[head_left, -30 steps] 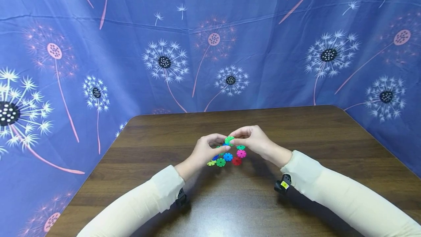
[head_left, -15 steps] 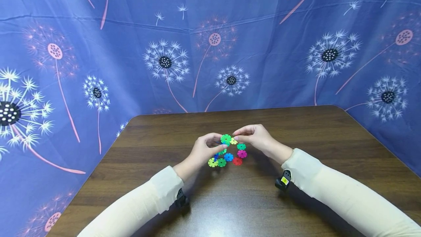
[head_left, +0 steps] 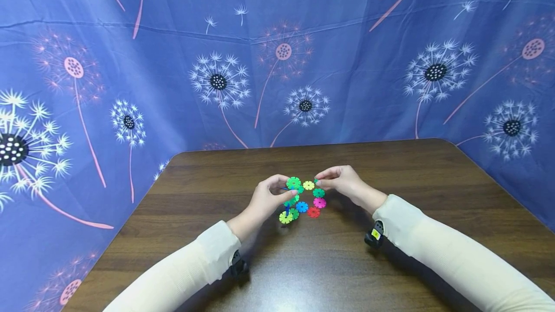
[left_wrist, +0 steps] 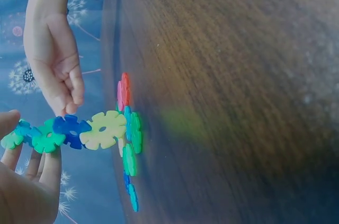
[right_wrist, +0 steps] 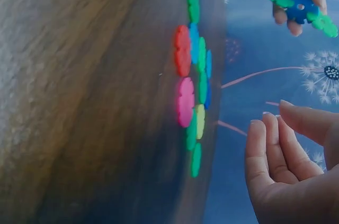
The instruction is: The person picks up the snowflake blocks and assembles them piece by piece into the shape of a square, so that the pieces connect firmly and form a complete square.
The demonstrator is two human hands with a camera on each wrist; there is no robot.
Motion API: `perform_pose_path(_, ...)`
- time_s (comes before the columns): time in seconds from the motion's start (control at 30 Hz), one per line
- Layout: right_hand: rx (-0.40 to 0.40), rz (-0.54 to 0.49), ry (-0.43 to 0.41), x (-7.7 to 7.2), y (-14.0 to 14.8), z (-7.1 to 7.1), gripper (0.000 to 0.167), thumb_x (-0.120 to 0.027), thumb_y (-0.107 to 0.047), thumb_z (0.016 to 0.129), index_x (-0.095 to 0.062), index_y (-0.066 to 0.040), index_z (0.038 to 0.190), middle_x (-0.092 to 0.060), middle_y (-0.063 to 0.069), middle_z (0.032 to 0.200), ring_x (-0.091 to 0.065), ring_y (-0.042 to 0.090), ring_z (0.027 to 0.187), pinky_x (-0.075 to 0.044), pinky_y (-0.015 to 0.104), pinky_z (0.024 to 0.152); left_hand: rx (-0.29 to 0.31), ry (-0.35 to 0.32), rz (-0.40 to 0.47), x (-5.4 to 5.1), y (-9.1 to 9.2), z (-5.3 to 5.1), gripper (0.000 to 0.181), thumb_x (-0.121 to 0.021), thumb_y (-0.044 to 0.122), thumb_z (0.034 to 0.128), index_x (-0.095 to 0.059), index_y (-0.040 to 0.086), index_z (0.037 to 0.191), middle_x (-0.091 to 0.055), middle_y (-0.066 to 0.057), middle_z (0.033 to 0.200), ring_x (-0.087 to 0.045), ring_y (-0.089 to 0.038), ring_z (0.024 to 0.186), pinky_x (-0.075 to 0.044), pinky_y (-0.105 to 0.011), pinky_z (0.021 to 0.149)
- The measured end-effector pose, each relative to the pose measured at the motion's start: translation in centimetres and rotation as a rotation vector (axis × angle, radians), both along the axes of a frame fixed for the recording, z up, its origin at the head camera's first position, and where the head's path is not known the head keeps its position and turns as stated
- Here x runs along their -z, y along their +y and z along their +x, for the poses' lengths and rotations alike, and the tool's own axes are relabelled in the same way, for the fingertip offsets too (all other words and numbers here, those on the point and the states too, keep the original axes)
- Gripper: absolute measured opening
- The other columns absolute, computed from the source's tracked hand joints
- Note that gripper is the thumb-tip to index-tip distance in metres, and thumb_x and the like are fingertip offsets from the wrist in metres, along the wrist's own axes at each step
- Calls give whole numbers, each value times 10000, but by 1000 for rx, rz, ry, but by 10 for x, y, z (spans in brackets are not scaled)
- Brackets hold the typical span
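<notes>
the left hand (head_left: 266,201) is positioned left of the pink disc (head_left: 320,202). its thumb and fingers pinch a chain (left_wrist: 68,124) of five joined discs near one end. sequence from the held end: green, blue, green, blue, yellow. the chain is located left of the pink disc, tilted, with its yellow end disc (left_wrist: 94,128) lowest. contact between this end and the worktop (head_left: 303,264) cannot be confirmed.

the right hand (head_left: 344,183) is positioned behind and to the right of the pink disc. it holds nothing; the fingers are bent and the gap between thumb and fingertips is narrow.

loose discs lie flat on the worktop around the pink disc:
- red disc (head_left: 313,212): just in front, slightly left.
- blue disc (head_left: 301,207): to the left.
- near green disc (head_left: 318,192): directly behind.
- yellow disc (head_left: 308,185): behind, to the left.
- far green disc (right_wrist: 196,160): behind the near green disc, below the right hand.

further green and blue discs lie to the left of the pink disc, partly hidden by the chain. a blue dandelion-print cloth (head_left: 269,85) hangs behind the pink disc, beyond the worktop.
</notes>
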State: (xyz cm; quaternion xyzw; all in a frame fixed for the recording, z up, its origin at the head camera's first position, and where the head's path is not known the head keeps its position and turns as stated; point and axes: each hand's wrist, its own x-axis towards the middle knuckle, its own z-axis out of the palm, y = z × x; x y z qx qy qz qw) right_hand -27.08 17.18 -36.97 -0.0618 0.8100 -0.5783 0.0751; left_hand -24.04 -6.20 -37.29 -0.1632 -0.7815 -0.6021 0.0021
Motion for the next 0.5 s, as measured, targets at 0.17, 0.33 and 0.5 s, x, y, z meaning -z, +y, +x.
perform_pose_path(0.17, -68, 60, -31, 9, 2, -2, 322, -716, -62, 854, -651, 86, 1132, -741, 76, 932, -704, 225, 890, -523, 427, 914, -5, -13, 24, 1, 0, 1, 243, -751, 73, 830, -663, 21, 1050, -707, -201, 1031, -696, -141, 816, -556, -257, 722)
perform_pose_path(0.33, -96, 108, -48, 16, 0, 0, 324, -742, -26, 819, -663, 86, 1112, -725, 172, 1026, -682, 165, 916, -547, 344, 855, -3, -20, 40, -1, 0, 4, 255, -751, 65, 828, -659, 0, 1057, -700, -221, 1031, -653, -75, 747, -529, -219, 698)
perform_pose_path(0.5, -110, 133, -43, 21, -1, 1, 327, -754, 6, 782, -673, 81, 1090, -717, 189, 1033, -673, 153, 864, -551, 295, 782, 4, -26, 39, -1, -1, 3, 250, -751, 80, 833, -658, 5, 1052, -703, -212, 1027, -652, -77, 751, -539, -231, 723)
